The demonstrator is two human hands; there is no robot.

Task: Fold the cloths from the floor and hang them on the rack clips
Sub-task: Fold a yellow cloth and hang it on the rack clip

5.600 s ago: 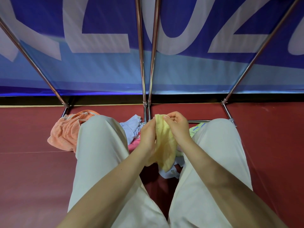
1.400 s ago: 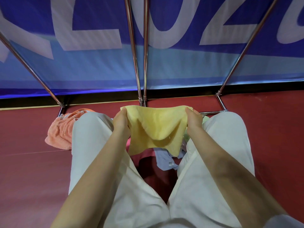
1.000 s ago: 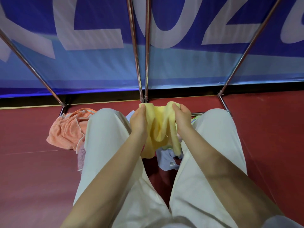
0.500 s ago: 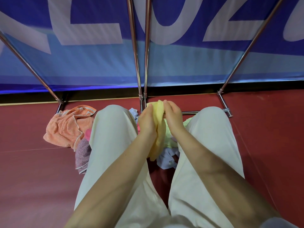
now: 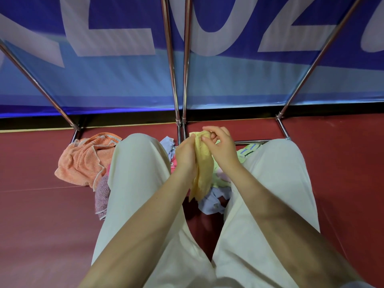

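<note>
as a blue banner (image 5: pixel 124 84) hangs behind the metal rack (image 5: pixel 179 80), a person kneels on the red floor (image 5: pixel 31 225), orange towel (image 5: pixel 83 161) beside the left knee; the left hand (image 5: pixel 186 154) and right hand (image 5: pixel 221 148) both pinch a folded yellow cloth (image 5: pixel 202 171) hanging between them.

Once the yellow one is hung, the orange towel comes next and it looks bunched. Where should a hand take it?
By judgement, take the orange towel at its pale-trimmed upper edge, reaching down from above on the left of the left knee. That hem lies exposed on top of the crumpled heap, while its lower right part runs behind the trouser leg.
</note>
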